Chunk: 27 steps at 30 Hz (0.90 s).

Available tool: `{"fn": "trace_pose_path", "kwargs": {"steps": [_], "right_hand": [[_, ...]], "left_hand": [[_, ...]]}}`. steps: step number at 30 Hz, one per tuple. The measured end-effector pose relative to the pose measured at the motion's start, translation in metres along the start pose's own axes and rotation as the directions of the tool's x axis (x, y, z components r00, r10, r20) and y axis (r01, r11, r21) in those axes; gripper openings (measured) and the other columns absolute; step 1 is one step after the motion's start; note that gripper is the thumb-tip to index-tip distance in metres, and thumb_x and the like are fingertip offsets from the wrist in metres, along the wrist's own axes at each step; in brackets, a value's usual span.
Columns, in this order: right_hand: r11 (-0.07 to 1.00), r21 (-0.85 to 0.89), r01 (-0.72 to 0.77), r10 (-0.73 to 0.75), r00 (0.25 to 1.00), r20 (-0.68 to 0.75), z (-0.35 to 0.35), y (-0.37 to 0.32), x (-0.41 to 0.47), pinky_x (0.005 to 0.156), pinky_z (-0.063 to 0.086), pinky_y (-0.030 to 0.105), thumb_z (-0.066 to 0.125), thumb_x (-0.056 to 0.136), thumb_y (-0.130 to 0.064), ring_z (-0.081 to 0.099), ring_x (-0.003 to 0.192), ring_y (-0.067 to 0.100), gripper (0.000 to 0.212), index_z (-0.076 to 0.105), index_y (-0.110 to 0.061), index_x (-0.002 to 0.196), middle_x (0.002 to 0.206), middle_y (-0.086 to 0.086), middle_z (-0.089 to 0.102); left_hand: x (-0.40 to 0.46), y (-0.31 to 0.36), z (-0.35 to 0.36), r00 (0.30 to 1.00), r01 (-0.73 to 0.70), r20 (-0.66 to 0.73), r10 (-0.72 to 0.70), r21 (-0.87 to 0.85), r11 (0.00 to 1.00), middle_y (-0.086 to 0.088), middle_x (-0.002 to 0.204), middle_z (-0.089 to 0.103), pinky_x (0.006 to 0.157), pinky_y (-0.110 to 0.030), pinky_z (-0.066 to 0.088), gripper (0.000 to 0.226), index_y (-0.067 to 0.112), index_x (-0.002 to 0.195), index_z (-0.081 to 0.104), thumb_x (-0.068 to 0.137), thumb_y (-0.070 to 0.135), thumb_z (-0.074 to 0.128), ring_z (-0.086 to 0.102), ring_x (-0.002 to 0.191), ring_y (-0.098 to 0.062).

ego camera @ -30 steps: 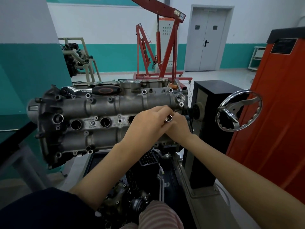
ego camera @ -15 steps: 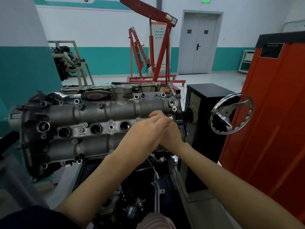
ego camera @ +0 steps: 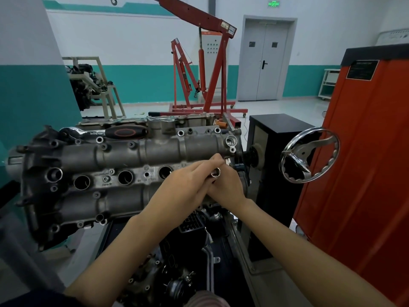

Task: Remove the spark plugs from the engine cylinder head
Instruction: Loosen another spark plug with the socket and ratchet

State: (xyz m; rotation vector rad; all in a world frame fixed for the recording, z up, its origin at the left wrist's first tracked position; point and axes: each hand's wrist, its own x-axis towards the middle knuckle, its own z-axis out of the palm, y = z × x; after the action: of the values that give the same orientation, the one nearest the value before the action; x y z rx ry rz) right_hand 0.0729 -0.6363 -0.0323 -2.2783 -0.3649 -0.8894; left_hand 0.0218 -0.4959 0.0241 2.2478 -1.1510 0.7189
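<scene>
Head view: your forearms reach forward and meet at the right end of the head (ego camera: 124,171).
Left hand (ego camera: 188,182): lies over the right, fingers curled, pinching the socket (ego camera: 215,172).
Right hand (ego camera: 228,187): beneath, fingers wrapped round the same socket.
Socket: shiny, open end facing you, at the rightmost plug well.
Wells: three others open to its left.
Ratchet (ego camera: 106,132): rests along the head's far edge.
</scene>
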Motion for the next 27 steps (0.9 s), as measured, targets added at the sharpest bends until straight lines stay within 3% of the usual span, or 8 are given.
{"fn": "trace_pose_path", "kwargs": {"steps": [3,6,10,14,16,20,23,27], "right_hand": [[1.0,0.014,0.01,-0.009,0.999,-0.035,0.004,0.004,-0.002,0.049,0.04,0.027,0.059,0.081,-0.018,0.054,0.062,0.015,0.018,0.042,-0.018,0.088,0.074,-0.003,0.057],[0.999,0.006,0.033,-0.033,0.997,-0.074,0.004,0.003,-0.004,0.047,0.027,0.009,0.064,0.078,-0.023,0.044,0.062,0.002,0.027,0.039,-0.025,0.09,0.071,-0.016,0.045],[0.998,0.061,0.018,-0.015,0.998,-0.055,0.002,0.002,-0.004,0.047,0.033,0.015,0.055,0.081,-0.04,0.049,0.055,0.005,0.027,0.041,-0.02,0.091,0.069,-0.011,0.054],[0.995,-0.068,0.078,-0.083,0.994,-0.069,0.004,0.004,-0.004,0.049,0.041,0.033,0.059,0.085,-0.015,0.06,0.061,0.025,0.026,0.05,0.0,0.105,0.071,0.009,0.064],[0.99,-0.114,0.089,-0.097,0.993,-0.071,0.006,0.003,-0.004,0.049,0.041,0.032,0.06,0.084,-0.011,0.061,0.062,0.029,0.023,0.052,0.001,0.102,0.073,0.01,0.063],[0.991,-0.099,0.095,-0.103,0.992,-0.077,0.004,-0.001,-0.005,0.049,0.042,0.031,0.065,0.08,-0.009,0.061,0.061,0.028,0.021,0.055,-0.003,0.097,0.076,0.008,0.063],[0.995,-0.091,0.05,-0.057,0.995,-0.078,0.003,-0.003,-0.005,0.051,0.033,0.027,0.066,0.081,-0.02,0.06,0.064,0.026,0.028,0.052,-0.005,0.101,0.077,0.006,0.063],[0.997,-0.059,0.048,-0.054,0.995,-0.09,0.001,-0.005,-0.005,0.052,0.032,0.025,0.065,0.081,-0.021,0.06,0.062,0.026,0.032,0.051,-0.002,0.102,0.075,0.008,0.063]], "left_hand": [[0.005,0.002,-0.001,0.994,0.061,-0.088,-0.061,0.008,0.998,-0.001,0.09,0.068,0.065,-0.037,0.053,0.018,0.008,0.099,0.065,0.082,0.015,0.07,0.065,0.078,-0.021],[0.009,0.001,0.002,0.985,0.103,-0.147,-0.093,0.062,0.993,-0.003,0.077,0.06,0.054,-0.033,0.048,0.028,0.005,0.081,0.056,0.076,0.024,0.076,0.058,0.066,-0.02],[0.004,-0.002,0.01,0.988,0.057,-0.146,-0.057,0.002,0.998,-0.002,0.097,0.06,0.072,-0.028,0.049,0.026,0.008,0.099,0.059,0.081,0.021,0.072,0.059,0.086,-0.017],[-0.002,-0.007,0.016,0.992,0.022,-0.122,-0.027,-0.042,0.999,0.001,0.123,0.06,0.093,-0.012,0.039,0.043,0.01,0.127,0.055,0.086,0.003,0.061,0.052,0.111,-0.008],[-0.002,-0.006,0.016,0.989,0.047,-0.135,-0.057,-0.072,0.996,0.001,0.113,0.066,0.088,-0.007,0.037,0.036,0.011,0.122,0.06,0.086,0.006,0.061,0.054,0.106,-0.008],[0.0,-0.003,0.015,0.967,0.138,-0.206,-0.147,-0.06,0.989,0.0,0.081,0.069,0.064,-0.033,0.055,0.017,0.011,0.094,0.065,0.08,0.015,0.073,0.065,0.074,-0.015],[0.004,0.0,0.012,0.955,0.158,-0.256,-0.149,0.017,0.987,-0.001,0.07,0.06,0.05,-0.033,0.049,0.027,0.008,0.078,0.056,0.075,0.022,0.078,0.058,0.062,-0.017],[0.004,0.003,0.014,0.976,0.089,-0.2,-0.082,0.03,0.996,-0.002,0.094,0.064,0.068,-0.033,0.053,0.024,0.008,0.097,0.062,0.079,0.018,0.074,0.062,0.082,-0.018]]}}
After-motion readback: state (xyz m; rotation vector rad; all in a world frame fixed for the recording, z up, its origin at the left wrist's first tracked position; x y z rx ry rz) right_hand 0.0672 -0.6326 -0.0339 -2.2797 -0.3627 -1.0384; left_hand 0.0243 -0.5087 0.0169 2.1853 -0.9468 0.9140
